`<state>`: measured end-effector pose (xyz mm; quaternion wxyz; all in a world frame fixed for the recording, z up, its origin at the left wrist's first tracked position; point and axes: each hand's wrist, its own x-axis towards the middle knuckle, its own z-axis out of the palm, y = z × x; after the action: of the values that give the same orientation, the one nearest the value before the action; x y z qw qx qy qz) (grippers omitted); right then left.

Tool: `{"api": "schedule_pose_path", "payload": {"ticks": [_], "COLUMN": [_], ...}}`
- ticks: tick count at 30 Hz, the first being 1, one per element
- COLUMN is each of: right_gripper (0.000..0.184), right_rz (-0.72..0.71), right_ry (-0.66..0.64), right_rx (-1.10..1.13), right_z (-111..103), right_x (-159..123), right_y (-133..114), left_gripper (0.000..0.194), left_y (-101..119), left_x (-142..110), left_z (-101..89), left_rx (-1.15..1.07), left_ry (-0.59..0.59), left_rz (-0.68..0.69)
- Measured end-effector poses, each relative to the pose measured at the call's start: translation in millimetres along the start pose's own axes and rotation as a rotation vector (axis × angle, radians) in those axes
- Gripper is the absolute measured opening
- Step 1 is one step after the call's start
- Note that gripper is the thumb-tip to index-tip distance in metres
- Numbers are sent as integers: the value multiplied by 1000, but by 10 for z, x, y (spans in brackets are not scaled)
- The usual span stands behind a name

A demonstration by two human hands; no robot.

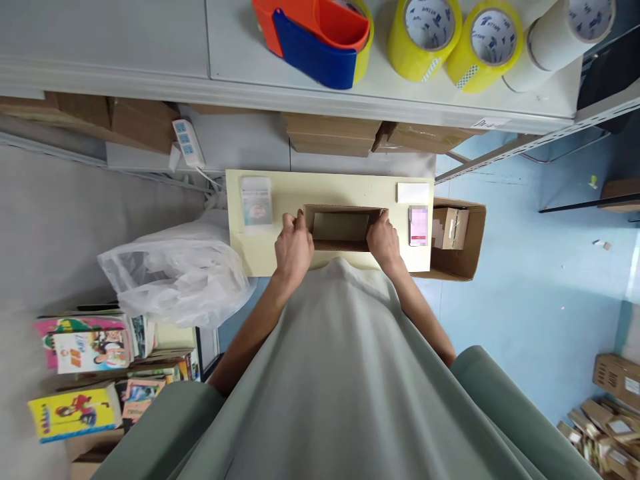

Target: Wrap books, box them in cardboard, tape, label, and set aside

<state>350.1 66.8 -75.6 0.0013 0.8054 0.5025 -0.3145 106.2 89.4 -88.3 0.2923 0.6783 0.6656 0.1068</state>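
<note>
A small cardboard box [343,246] stands unfolded on the pale yellow table [290,190], and its open middle shows the tabletop colour inside. My left hand [294,245] grips the box's left end, fingers curled over the edge. At the right end, my right hand [384,240] pinches the cardboard in the same way. A book or packet in a clear sleeve [257,202] lies left of the box. To the right are a white slip [413,193] and a phone with a pink screen [418,225].
Above is a shelf with a tape dispenser [320,43] and yellow tape rolls [425,30]. A larger carton [470,260] holding a small box adjoins the table's right side. Left are a plastic bag [175,267], a power strip [189,143] and stacked books [90,350].
</note>
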Motion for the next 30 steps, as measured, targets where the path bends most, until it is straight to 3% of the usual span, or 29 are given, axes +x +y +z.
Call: {"api": "schedule_pose_path", "payload": {"ticks": [10, 13, 15, 19, 23, 27, 30], "right_gripper": [65, 80, 89, 92, 87, 81, 74], "right_rz": [-7, -49, -84, -101, -136, -192, -193], "right_ry": [64, 115, 121, -113, -341, -409, -390], "right_rx": [18, 113, 232, 610, 858, 889, 845], "right_z": [106, 156, 138, -25, -153, -125, -40], "right_x": [52, 84, 98, 126, 179, 235, 299], "right_y": [-17, 52, 161, 507, 780, 812, 742], "left_gripper": [53, 57, 58, 46, 74, 72, 67], "left_y": [293, 346, 268, -102, -404, -444, -407], "left_x": [-50, -49, 15, 253, 448, 501, 515], "left_z": [28, 28, -25, -182, -209, -90, 17], "left_rx": [99, 71, 49, -117, -427, -597, -437], "left_ry": [-152, -203, -246, -324, -436, -569, -455], "left_rz": [-62, -13, 56, 67, -112, -110, -150]}}
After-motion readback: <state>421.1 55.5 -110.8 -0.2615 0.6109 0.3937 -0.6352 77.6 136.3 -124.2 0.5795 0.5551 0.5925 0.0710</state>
